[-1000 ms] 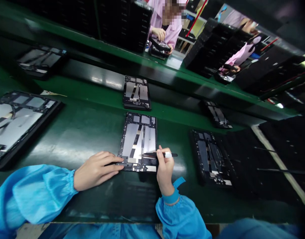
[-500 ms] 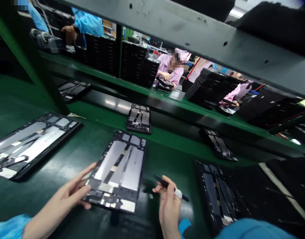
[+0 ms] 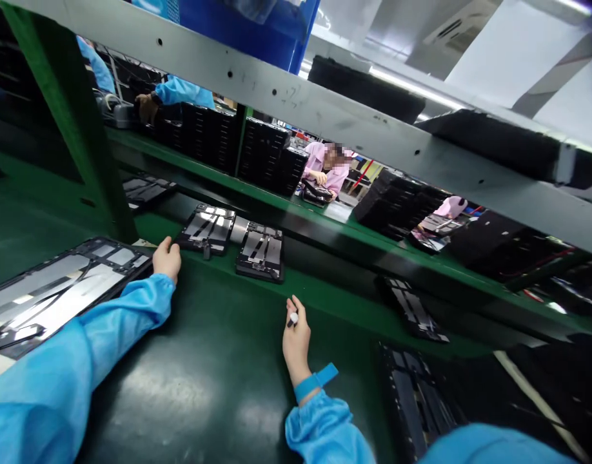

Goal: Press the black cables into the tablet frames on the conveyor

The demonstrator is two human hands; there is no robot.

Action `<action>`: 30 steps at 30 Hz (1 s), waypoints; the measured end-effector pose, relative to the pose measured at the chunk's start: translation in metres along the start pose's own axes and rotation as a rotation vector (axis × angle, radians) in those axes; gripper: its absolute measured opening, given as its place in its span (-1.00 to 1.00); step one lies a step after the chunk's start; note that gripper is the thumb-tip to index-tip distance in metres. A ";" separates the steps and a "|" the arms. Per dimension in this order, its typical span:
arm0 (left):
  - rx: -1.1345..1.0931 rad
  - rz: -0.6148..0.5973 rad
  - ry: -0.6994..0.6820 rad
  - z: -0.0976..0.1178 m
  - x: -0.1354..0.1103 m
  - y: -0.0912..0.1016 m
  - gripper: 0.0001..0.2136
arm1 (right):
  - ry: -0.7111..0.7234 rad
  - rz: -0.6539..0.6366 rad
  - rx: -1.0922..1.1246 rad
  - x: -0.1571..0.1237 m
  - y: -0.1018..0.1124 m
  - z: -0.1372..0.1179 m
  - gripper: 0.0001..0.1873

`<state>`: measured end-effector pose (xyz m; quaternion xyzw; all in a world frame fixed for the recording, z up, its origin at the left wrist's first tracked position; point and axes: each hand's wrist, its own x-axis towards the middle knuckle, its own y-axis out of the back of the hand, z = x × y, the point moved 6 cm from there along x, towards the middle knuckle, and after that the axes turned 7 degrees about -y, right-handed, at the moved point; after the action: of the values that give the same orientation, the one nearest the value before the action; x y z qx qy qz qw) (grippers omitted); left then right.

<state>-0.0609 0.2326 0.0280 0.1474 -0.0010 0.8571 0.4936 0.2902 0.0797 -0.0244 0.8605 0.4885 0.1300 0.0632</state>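
My left hand (image 3: 167, 259) reaches far forward, its fingers curled and partly hidden. It is beside the left edge of an opened tablet (image 3: 209, 227) with silver battery panels; I cannot tell whether it touches it. A larger-looking opened tablet (image 3: 93, 270) lies close on the hand's other side, partly under my left sleeve. My right hand (image 3: 296, 332) is closed around a slim black-and-white tool (image 3: 293, 318), seen nearly end-on, above the green bench (image 3: 218, 361). Another opened tablet (image 3: 261, 251) lies just right of the first one.
More opened tablets lie at the right, one farther back (image 3: 414, 309) and one nearer (image 3: 416, 393). A green post (image 3: 78, 122) rises at the left, and a grey beam (image 3: 325, 96) crosses overhead. Stacked black trays (image 3: 206, 138) and a person in pink (image 3: 320, 167) are beyond.
The tablet my left hand held near me now lies at the back beside another one. My left arm has stretched forward. My right hand has moved up and slightly left with its tool. The view has tilted up.
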 end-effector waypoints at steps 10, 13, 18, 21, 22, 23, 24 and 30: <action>0.271 -0.509 -0.343 0.007 -0.063 -0.100 -0.65 | -0.005 0.009 -0.011 0.075 -0.049 -0.015 -0.51; 0.292 -0.544 -0.356 0.012 -0.064 -0.094 -0.64 | -0.035 0.029 0.061 0.072 -0.041 -0.017 -0.61; 0.285 -0.728 -0.355 0.011 -0.111 -0.059 -0.48 | -0.109 -0.042 0.188 0.026 0.001 -0.009 -0.41; 0.249 -0.928 -0.366 0.012 -0.166 -0.024 -0.32 | -0.161 -0.169 0.228 -0.030 0.041 -0.006 -0.32; 0.238 -0.988 -0.377 0.013 -0.185 -0.010 -0.26 | -0.180 -0.293 0.252 -0.052 0.051 -0.006 -0.23; 0.230 -1.042 -0.400 0.014 -0.203 0.003 -0.21 | -0.203 -0.373 0.241 -0.074 0.063 -0.007 -0.11; 0.231 -1.091 -0.432 0.016 -0.220 0.016 -0.20 | -0.222 -0.404 0.192 -0.094 0.077 -0.007 -0.01; 0.304 -1.138 -0.505 0.021 -0.264 0.052 -0.36 | -0.203 -0.262 -0.086 -0.151 0.118 -0.008 -0.34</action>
<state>0.0243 -0.0206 -0.0117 0.3908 0.0828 0.3902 0.8295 0.3112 -0.1104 -0.0135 0.7946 0.5817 0.0541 0.1655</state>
